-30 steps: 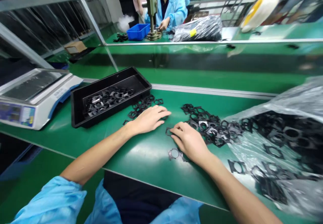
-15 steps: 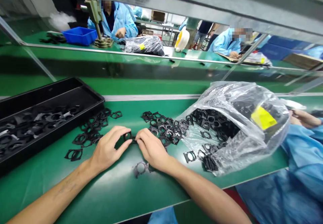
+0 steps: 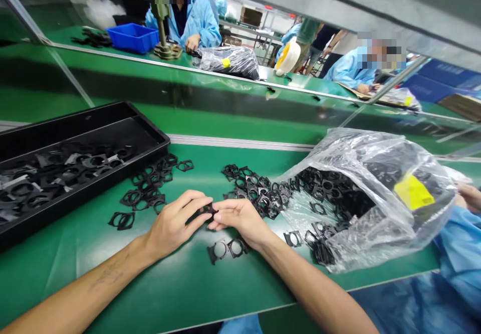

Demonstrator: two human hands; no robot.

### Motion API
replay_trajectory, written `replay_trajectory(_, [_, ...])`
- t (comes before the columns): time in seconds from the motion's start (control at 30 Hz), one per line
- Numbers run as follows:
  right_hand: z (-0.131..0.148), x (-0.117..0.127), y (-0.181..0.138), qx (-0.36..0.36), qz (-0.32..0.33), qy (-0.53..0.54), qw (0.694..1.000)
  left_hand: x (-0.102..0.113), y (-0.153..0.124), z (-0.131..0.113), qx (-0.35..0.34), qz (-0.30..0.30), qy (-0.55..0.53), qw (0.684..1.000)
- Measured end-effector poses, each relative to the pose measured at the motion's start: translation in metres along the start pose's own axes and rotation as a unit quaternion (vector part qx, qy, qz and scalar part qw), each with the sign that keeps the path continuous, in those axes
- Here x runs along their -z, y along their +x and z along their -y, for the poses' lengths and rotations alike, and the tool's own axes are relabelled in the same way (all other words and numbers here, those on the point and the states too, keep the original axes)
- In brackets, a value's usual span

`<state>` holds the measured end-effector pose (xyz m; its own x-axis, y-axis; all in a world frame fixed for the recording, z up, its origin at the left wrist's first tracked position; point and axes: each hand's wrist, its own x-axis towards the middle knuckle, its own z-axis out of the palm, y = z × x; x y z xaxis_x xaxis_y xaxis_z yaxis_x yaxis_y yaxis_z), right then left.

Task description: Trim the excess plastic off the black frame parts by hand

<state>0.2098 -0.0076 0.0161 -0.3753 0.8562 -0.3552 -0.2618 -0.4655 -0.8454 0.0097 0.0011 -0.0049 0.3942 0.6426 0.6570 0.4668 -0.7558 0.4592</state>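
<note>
Between my two hands is a small black plastic ring-shaped part [image 3: 206, 208], mostly covered by fingers. My left hand [image 3: 176, 219] pinches it from the left with thumb and fingers. From the right, my right hand [image 3: 240, 218] closes thumb and fingertips on its other side. Just below my right hand, two black frame parts with round holes [image 3: 221, 248] lie on the green table. A heap of similar black parts [image 3: 259, 188] sits behind my right hand, and a looser group of them [image 3: 150, 188] lies behind my left.
At left stands a long black tray [image 3: 150, 148] holding many black parts. On the right, a clear plastic bag [image 3: 368, 148] with a yellow label spills more parts. A co-worker's blue sleeve [image 3: 458, 243] is beside it. Beyond a low green divider [image 3: 240, 118], other people work.
My right hand has turned, its thumb now showing and its fingertips gripping the part's right side. The camera view has shifted and tilted slightly.
</note>
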Motion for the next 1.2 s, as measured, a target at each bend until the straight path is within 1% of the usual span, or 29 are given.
replay_trajectory(0.1, [0.001,0.0,0.001,0.006,-0.021,-0.016,1.0,-0.001,0.0,-0.002,0.012,-0.009,-0.015,1.0])
replay_trajectory(0.3, [0.003,-0.005,0.0,0.044,-0.055,-0.056,0.996,-0.002,0.0,-0.001,0.006,-0.021,-0.013,1.0])
replay_trajectory(0.47, [0.006,-0.006,0.002,0.072,-0.086,-0.093,0.989,0.003,0.002,-0.001,0.023,-0.062,0.02,0.998])
replay_trajectory(0.57, [0.009,-0.005,0.004,0.102,-0.103,-0.122,0.982,0.005,0.005,-0.001,0.005,-0.074,0.024,0.997])
replay_trajectory(0.63, [0.01,-0.004,0.006,0.112,-0.093,-0.136,0.98,0.005,0.005,0.001,-0.01,-0.06,0.026,0.998])
replay_trajectory(0.73, [0.011,-0.005,0.007,0.117,-0.072,-0.15,0.979,0.003,0.005,0.003,-0.021,-0.023,0.025,0.999])
replay_trajectory(0.8, [0.012,-0.005,0.006,0.116,-0.061,-0.152,0.98,0.002,0.005,0.004,-0.02,-0.001,0.019,1.0])
replay_trajectory(0.87, [0.013,-0.006,0.006,0.113,-0.056,-0.149,0.981,0.001,0.004,0.004,-0.003,0.01,0.005,1.0])
replay_trajectory(1.03, [0.013,-0.006,0.006,0.101,-0.054,-0.143,0.983,0.0,0.004,0.003,0.057,0.006,-0.076,0.995])
replay_trajectory(1.2, [0.013,-0.006,0.005,0.105,-0.05,-0.145,0.983,-0.001,0.002,0.005,0.066,0.01,-0.12,0.991])
